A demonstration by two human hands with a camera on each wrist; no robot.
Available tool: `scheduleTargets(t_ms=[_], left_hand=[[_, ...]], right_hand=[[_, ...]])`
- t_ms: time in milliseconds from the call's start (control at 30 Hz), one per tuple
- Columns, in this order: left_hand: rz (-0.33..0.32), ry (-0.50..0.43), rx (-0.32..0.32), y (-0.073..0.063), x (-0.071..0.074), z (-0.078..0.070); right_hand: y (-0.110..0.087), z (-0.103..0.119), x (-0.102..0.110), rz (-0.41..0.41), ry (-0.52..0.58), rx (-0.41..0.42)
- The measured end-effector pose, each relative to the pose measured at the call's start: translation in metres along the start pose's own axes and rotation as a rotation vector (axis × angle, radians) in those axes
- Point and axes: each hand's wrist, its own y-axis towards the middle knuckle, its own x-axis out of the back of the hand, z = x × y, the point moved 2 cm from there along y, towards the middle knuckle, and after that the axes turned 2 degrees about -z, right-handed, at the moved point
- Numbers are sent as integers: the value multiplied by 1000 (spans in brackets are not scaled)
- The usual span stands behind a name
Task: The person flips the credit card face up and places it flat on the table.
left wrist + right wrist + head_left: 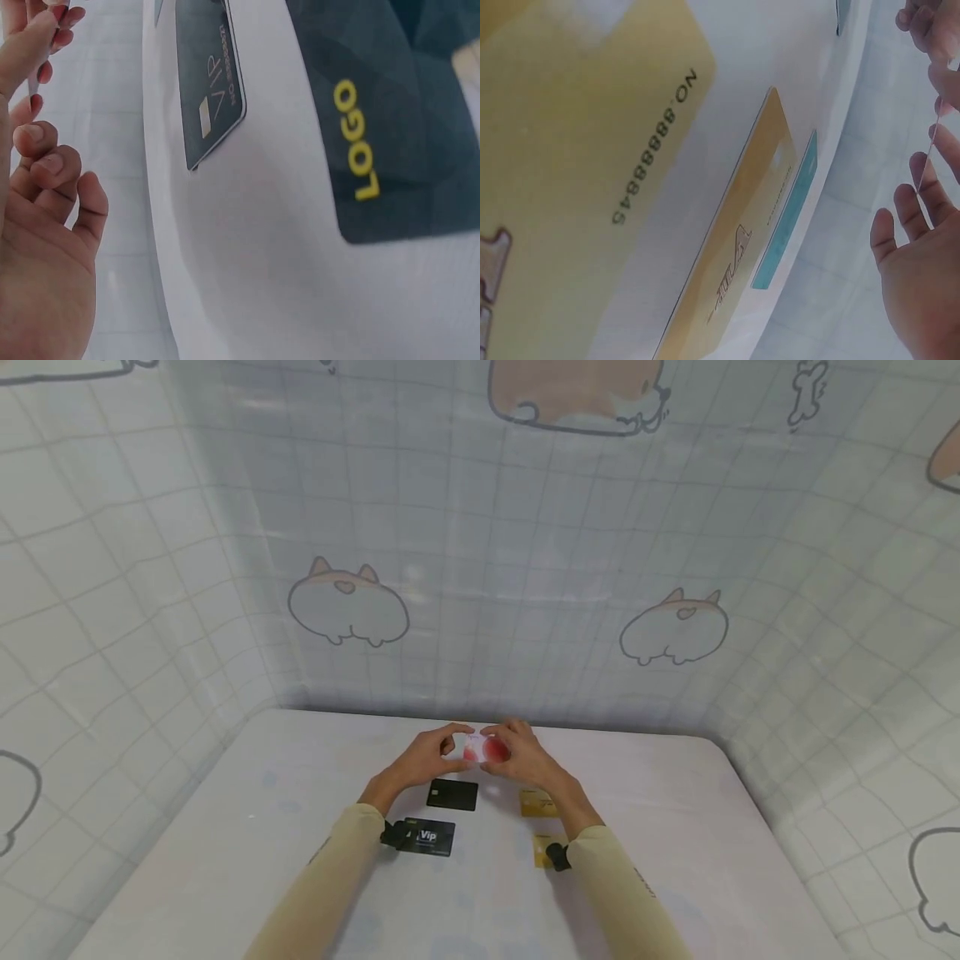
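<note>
A white card with red and pink patterns [477, 749] is raised above the far part of the table, between both hands. The left hand [422, 762] pinches its left end with thumb and fingertips. At the other end, the right hand [529, 760] holds the card the same way, covering part of the red circle. Seen from the right wrist, the card is a thin edge between the fingers. Below the left hand lie a plain black card [452, 795] and a black Vip card [435, 837]. Two gold cards [534, 803] lie under the right forearm, partly hidden.
A teal card [789, 217] lies beyond the farther gold card in the right wrist view. The white table [315, 893] ends at a grid-patterned curtain [480, 652] with dog drawings, which also hangs along both sides.
</note>
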Motion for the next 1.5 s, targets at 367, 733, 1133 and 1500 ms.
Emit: scheduleTargets(t_ms=[367,733,1133,1500], left_hand=[[20,59,70,4,0,11],[67,208,127,8,-7,21],[117,286,227,7,-11,21],[156,310,266,7,-12,21]], right_hand=[[2,-7,1,-6,-89,-43],[8,-12,-12,78,-165,-140],[8,-14,-17,110,-179,-180],[9,-17,-21,145,-158,-223]])
